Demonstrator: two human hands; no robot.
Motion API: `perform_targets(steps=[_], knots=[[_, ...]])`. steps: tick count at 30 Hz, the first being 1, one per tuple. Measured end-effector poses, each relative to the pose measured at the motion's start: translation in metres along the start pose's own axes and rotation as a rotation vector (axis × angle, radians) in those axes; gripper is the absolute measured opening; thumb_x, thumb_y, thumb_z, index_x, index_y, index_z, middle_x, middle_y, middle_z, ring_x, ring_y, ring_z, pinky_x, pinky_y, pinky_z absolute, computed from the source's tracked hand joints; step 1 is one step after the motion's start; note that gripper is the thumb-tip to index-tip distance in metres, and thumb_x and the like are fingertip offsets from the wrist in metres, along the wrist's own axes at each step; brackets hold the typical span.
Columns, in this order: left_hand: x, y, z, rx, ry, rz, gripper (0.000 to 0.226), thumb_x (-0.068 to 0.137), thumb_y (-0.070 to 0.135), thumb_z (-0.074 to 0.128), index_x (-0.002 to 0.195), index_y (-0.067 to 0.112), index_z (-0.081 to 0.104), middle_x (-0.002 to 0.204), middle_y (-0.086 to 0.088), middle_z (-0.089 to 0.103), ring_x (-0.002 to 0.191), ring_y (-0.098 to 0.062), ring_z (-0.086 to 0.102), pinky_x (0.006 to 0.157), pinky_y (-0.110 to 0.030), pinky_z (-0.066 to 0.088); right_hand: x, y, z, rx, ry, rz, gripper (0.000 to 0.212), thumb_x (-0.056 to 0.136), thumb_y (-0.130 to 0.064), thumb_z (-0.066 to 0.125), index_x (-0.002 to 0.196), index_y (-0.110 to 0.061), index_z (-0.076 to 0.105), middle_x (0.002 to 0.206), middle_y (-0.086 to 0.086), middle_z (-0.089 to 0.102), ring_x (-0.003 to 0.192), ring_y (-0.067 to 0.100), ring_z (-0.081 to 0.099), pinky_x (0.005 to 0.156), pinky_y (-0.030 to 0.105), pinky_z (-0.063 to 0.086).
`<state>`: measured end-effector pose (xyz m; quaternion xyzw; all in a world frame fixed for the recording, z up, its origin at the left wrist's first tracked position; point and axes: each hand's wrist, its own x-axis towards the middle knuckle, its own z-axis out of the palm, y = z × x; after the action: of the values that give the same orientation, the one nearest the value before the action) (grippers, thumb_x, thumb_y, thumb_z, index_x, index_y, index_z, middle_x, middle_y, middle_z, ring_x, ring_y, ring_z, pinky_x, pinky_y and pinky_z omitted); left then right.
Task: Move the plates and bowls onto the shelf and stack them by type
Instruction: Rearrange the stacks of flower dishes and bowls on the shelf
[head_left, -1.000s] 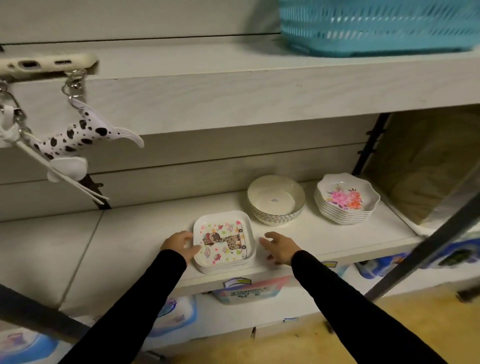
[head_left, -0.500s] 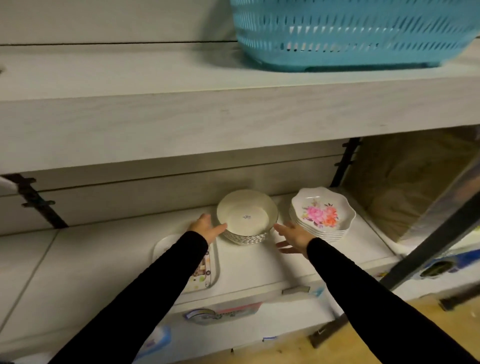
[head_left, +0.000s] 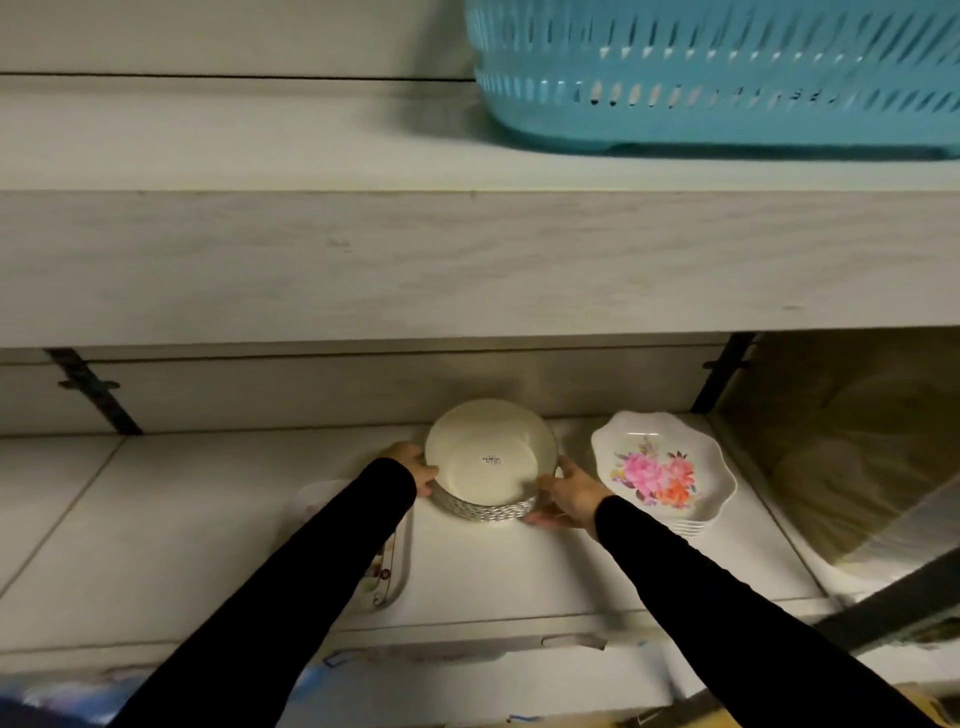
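A stack of cream bowls (head_left: 488, 457) with a patterned outer wall stands on the lower shelf (head_left: 519, 566). My left hand (head_left: 413, 465) grips its left side and my right hand (head_left: 569, 493) grips its right side, fingers curled against the wall. To the right sits a stack of scalloped white plates (head_left: 662, 475) with pink flowers. A stack of square cartoon plates (head_left: 387, 571) lies to the left, mostly hidden under my left sleeve.
A turquoise slotted basket (head_left: 717, 78) stands on the upper shelf (head_left: 467, 260), which overhangs the lower one. Black shelf brackets (head_left: 93, 389) run up the back wall. A plastic-wrapped brown bundle (head_left: 852, 452) fills the space at the right.
Both hands left the square plates, reached back and closed onto the sides of the bowl stack. The view tilted up and moved closer to the shelf.
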<state>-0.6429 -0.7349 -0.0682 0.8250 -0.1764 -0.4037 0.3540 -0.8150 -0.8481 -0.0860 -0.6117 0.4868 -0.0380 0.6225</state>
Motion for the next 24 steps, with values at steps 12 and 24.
perform_targets(steps=[12,24], knots=[[-0.034,0.009,-0.005,-0.214,0.093,0.103,0.039,0.084,-0.010,0.055,0.123,-0.008,0.052,0.125,-0.028,0.056,0.106,-0.035,0.060,0.097,-0.041,0.049,-0.006,-0.006,-0.005,-0.096,0.122,-0.149,0.030,0.085,-0.016,0.054,0.113,-0.018,0.044,0.112,0.025,0.063,0.099,0.044,0.064,0.087,0.054,0.053],[-0.100,-0.026,-0.122,-0.432,0.193,0.147,0.057,0.082,-0.011,0.058,0.136,-0.008,0.038,0.132,-0.031,0.049,0.120,-0.040,0.052,0.091,-0.036,0.046,-0.074,-0.069,0.085,0.043,-0.049,-0.293,0.046,0.089,-0.005,0.052,0.133,-0.008,0.038,0.077,0.013,0.062,0.053,0.022,0.063,0.056,0.027,0.059]])
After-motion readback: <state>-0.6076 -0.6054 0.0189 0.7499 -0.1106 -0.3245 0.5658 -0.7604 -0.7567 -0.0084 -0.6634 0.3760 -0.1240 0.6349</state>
